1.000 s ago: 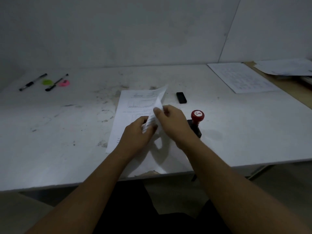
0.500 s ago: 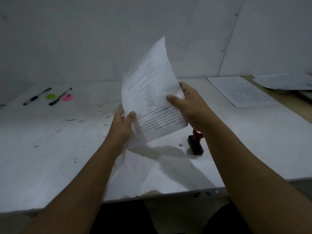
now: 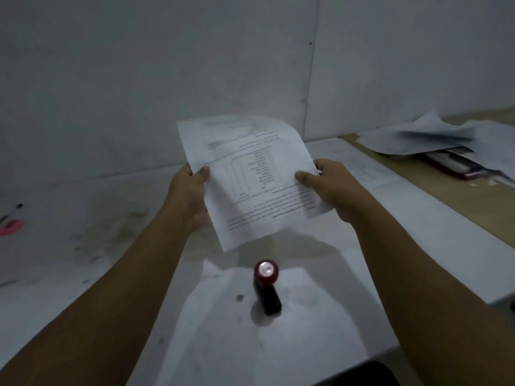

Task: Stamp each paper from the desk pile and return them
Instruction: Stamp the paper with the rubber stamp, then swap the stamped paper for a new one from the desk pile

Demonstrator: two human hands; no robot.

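The paper (image 3: 250, 179) is up in the air over the worktop (image 3: 83, 246), printed side facing my camera, with the text upside down from where I'm looking (there's a table in the middle of it, too blurry to read). Both hands have it. The left hand (image 3: 189, 190) pinches the left edge, thumb on the front and the other fingers tucked behind. The right hand (image 3: 331, 188) does the same on the right edge, a bit lower on the sheet. The top bends away from me, and the bottom corner hangs free between the wrists.

Straight below that corner, closer to me, is the stamp (image 3: 266, 285), standing upright, with a red knob on a black body. Nobody's touching it. A flat sheet (image 3: 217, 302) lies around it on the worktop, and I can't tell whether the stamp stands on it or just beside it.

Further out, another printed sheet (image 3: 362, 168) lies flat just past the right hand. Beyond it, a messy heap of papers (image 3: 418, 137) sits on a brown surface, half covering a reddish item (image 3: 457, 165). Way off left are a pink thing (image 3: 11, 227) and a pen (image 3: 14, 210). Between the two arms nothing stands in the way except the stamp.
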